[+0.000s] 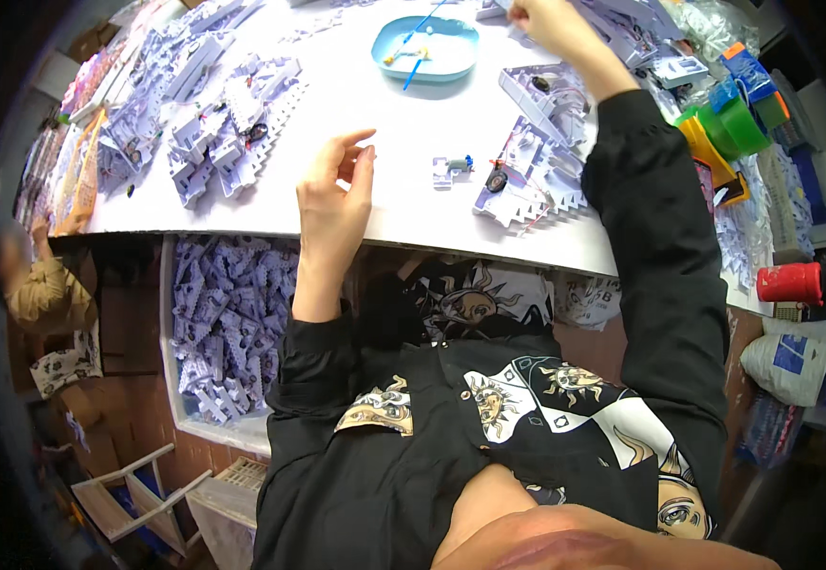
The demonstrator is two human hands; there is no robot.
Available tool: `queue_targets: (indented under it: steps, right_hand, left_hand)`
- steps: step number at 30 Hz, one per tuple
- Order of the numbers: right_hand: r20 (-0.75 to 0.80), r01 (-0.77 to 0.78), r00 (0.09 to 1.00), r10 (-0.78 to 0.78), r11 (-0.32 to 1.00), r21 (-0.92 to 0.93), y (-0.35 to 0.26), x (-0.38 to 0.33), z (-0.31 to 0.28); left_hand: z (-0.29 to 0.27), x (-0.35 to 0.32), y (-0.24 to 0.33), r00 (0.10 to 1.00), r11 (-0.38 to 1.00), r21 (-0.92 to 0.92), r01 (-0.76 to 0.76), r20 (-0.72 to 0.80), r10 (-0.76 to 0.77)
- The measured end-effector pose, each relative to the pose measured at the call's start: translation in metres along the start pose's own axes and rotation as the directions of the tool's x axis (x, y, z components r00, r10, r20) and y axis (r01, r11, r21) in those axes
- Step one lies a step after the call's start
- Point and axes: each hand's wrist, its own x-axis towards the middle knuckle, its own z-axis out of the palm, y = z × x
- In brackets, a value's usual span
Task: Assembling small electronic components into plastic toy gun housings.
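Observation:
My left hand [332, 195] hovers over the white table's near edge, thumb and forefinger apart, the other fingers curled, holding nothing I can see. Stretched to the far right, my right hand [551, 24] has its fingers bent at the picture's top edge, beside pale plastic parts; whatever they grip is hidden. Between the hands lies a small pale plastic piece [444, 172] with a blue-tipped bit. To its right are pale toothed housings [527, 176] with black round parts and thin wires. A light-blue tray [382, 68] farther back holds a blue-handled brush [414, 71] and small bits.
More pale housings [223, 133] are heaped at the left. Below the table edge, a bin [168, 332] is full of pale toothed parts. At the right stand a green tape roll [731, 128] and a red container [789, 283]. Another person [52, 294] sits far left.

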Motion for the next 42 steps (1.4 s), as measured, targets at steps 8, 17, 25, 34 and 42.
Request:
queue_targets:
  steps: [8, 17, 25, 34, 42]
  right_hand:
    - [0.489, -0.356, 0.87, 0.053, 0.754, 0.552, -0.083, -0.086, -0.007]
    - [0.558, -0.401, 0.83, -0.004, 0.692, 0.6, -0.041, -0.118, 0.036]
    - [0.337, -0.215, 0.941, 0.032, 0.827, 0.52, -0.05, -0.134, 0.045]
    - [0.098, 0.081, 0.989, -0.106, 0.968, 0.236, -0.055, -0.143, 0.029]
    - [-0.1, 0.264, 0.953, -0.285, 0.947, -0.181, -0.01, -0.133, 0.057]
  left_hand:
    - [0.006, 0.023, 0.045, 0.813, 0.799, 0.237, -0.553, -0.056, 0.579]
    - [0.015, 0.0, 0.039, 0.871, 0.878, 0.147, -0.457, 0.276, 0.407]
    - [0.029, -0.009, 0.031, 0.872, 0.857, 0.23, -0.46, 0.296, 0.389]
    - [0.026, -0.003, 0.004, 0.913, 0.952, 0.036, -0.305, 0.296, 0.281]
    - [0.025, 0.007, -0.029, 0.893, 0.935, -0.297, 0.192, 0.448, -0.041]
